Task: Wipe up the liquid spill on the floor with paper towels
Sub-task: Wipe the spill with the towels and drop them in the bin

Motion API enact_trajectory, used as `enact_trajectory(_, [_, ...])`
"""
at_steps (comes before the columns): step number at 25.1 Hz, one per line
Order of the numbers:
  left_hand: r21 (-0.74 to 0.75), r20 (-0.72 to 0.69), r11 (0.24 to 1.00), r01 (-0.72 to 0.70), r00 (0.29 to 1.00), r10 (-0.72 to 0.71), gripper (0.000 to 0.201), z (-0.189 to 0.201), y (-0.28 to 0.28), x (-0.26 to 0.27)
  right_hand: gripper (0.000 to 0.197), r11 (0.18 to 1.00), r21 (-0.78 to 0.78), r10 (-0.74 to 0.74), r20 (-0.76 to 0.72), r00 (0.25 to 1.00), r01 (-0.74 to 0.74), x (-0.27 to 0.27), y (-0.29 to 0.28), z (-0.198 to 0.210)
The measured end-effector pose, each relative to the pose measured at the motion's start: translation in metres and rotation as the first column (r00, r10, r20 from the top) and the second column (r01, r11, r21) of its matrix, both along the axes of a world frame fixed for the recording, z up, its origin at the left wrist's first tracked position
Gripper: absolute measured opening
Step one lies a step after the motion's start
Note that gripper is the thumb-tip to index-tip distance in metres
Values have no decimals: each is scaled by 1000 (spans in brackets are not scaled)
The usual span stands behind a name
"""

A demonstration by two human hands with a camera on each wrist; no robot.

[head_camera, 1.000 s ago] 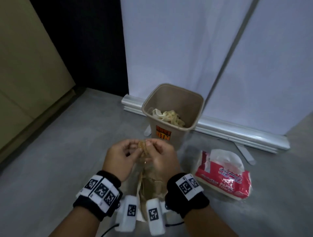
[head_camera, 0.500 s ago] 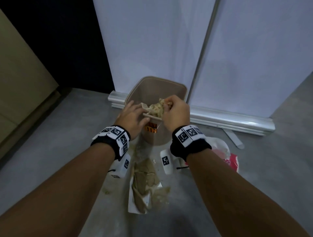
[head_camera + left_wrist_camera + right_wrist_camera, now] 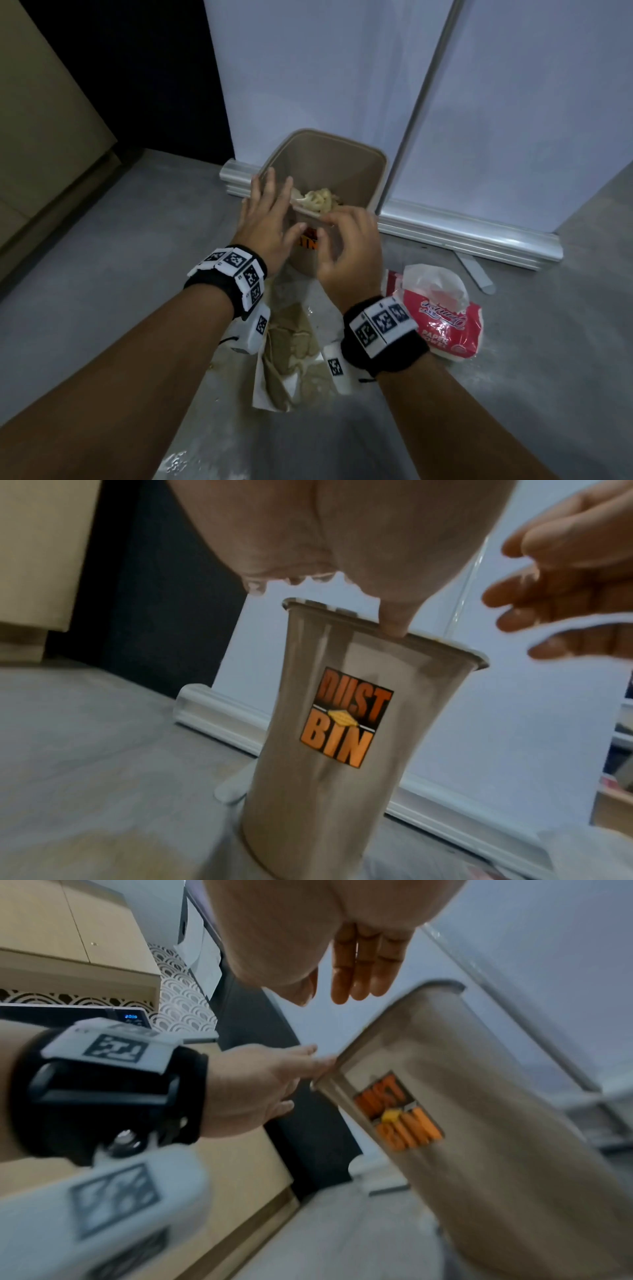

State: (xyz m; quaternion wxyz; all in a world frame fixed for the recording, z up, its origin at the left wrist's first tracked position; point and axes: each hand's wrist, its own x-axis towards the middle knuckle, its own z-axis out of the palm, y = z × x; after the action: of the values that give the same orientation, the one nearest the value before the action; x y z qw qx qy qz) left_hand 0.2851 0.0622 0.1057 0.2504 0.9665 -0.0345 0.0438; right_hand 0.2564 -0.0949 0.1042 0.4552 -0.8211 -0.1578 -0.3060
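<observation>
Head view: The dust bin (image 3: 342,164) serves as the landmark. Both hands are at its near rim. The left hand (image 3: 265,219) has its fingers spread wide and straight and holds nothing. The right hand (image 3: 349,253) has loosely curved fingers and is also empty. Crumpled, stained paper towels (image 3: 320,202) lie inside the bin. On the floor (image 3: 102,274) in front of the bin, soaked paper towels (image 3: 291,346) cover the brownish spill (image 3: 317,380). The red paper towel pack (image 3: 442,322) lies to the right of the bin, near it.

Left wrist view: The bin's orange label (image 3: 346,718) faces the camera. The left thumb (image 3: 394,620) touches the near rim; the right fingers (image 3: 534,599) hover open beside the rim.

Right wrist view: The left fingertips reach the bin's rim (image 3: 329,1069); the right fingers (image 3: 363,966) hang straight above the bin.

Step in hand, as judged: disposal of a used wad, release complete. The spill is not yet cleared. The next move calls for gathering the soaked towels in front of the bin, or drawing a fresh sheet from the pack.
</observation>
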Motion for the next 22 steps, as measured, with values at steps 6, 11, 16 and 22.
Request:
enact_trajectory(6, [-118, -252, 956, -270, 939, 234, 91, -83, 29, -115, 55, 801, -428, 70, -627, 776, -419, -84, 11, -101])
enact_trajectory(11, [224, -643, 868, -444, 601, 474, 130, -172, 52, -239, 91, 515, -548, -114, -806, 580, -659, -120, 30, -177])
enact_trajectory(16, [295, -760, 845, -446, 426, 490, 165, -190, 56, -255, 87, 405, -652, -192, -746, 637, -641, -120, 55, -205])
enact_trajectory(22, [244, -800, 861, -447, 408, 439, 165, -192, 61, -258, 74, 248, -693, 33, -692, 721, -676, -142, 50, -212])
